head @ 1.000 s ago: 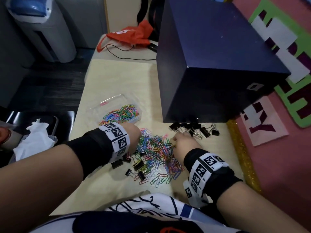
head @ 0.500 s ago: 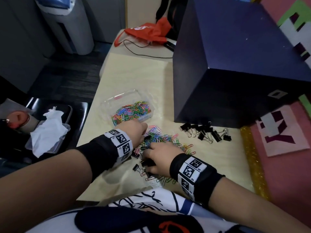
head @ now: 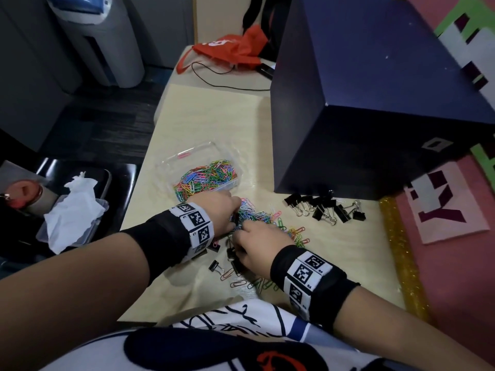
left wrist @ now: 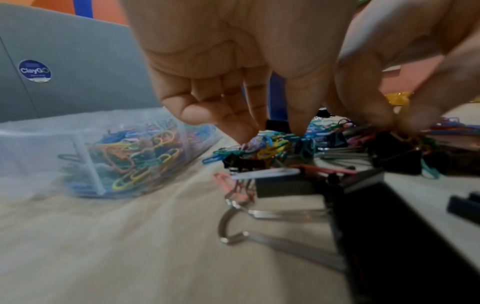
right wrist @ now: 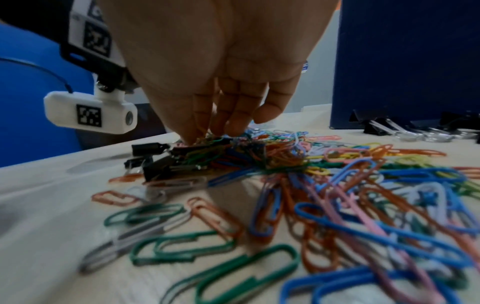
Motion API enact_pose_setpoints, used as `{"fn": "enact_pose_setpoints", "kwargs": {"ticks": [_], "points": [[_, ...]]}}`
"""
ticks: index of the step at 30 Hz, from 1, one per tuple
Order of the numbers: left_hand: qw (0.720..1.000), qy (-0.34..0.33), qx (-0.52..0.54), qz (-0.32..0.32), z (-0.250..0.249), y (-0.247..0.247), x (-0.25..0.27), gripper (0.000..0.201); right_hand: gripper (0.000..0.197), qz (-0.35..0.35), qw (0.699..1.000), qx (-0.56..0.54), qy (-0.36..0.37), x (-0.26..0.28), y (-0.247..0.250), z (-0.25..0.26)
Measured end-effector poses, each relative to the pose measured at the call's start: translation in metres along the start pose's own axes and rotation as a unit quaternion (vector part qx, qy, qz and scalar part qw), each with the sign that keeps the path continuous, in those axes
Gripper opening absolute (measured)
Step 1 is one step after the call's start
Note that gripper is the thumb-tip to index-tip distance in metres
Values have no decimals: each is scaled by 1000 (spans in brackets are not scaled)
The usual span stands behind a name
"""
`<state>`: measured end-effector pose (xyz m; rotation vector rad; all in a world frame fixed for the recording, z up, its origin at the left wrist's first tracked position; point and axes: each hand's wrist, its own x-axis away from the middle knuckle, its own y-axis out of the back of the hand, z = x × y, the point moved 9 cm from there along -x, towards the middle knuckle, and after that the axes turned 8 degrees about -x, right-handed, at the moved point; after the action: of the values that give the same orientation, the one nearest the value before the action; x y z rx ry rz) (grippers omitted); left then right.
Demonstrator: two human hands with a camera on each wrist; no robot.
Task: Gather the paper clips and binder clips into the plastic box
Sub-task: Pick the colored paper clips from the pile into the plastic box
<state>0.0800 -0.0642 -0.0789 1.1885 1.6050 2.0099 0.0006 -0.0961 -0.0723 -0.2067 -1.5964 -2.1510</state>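
Left hand (head: 218, 210) and right hand (head: 261, 243) fingertips down in paper clips (right wrist: 311, 185) — each grip's state unclear, plastic box (head: 171, 167) just beside

Black wristbands (head: 316, 279) with white square-code tags, white printed shirt (head: 241, 341) with navy

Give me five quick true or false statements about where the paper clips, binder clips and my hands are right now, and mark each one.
1. The clear plastic box already holds coloured paper clips. True.
2. A row of black binder clips lies in front of the dark blue box. True.
3. Both hands are inside the plastic box. False: the left hand and right hand are over the loose pile of paper clips on the pale wooden table.
4. The plastic box has its lid on. False: it is open.
5. All binder clips are in the row. False: a few lie near the hands.
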Motion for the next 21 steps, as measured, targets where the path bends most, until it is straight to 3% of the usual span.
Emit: {"fn": "enact_pose_setpoints", "kwargs": {"ticks": [5,10,15,21], "points": [[1000,15,-1,-14,4,15,2,37,20,-70,988,-119,-73,10,22,-34],[999,34,25,-8,12,29,-1,32,26,-105,972,-165,-130,21,27,-65],[999,-1,39,-2,-3,30,-11,34,20,-109,965,-177,-161,31,26,-81],[997,-12,55,-53,-19,42,-20,36,20,-87,967,-164,-177,43,19,-91]]}}
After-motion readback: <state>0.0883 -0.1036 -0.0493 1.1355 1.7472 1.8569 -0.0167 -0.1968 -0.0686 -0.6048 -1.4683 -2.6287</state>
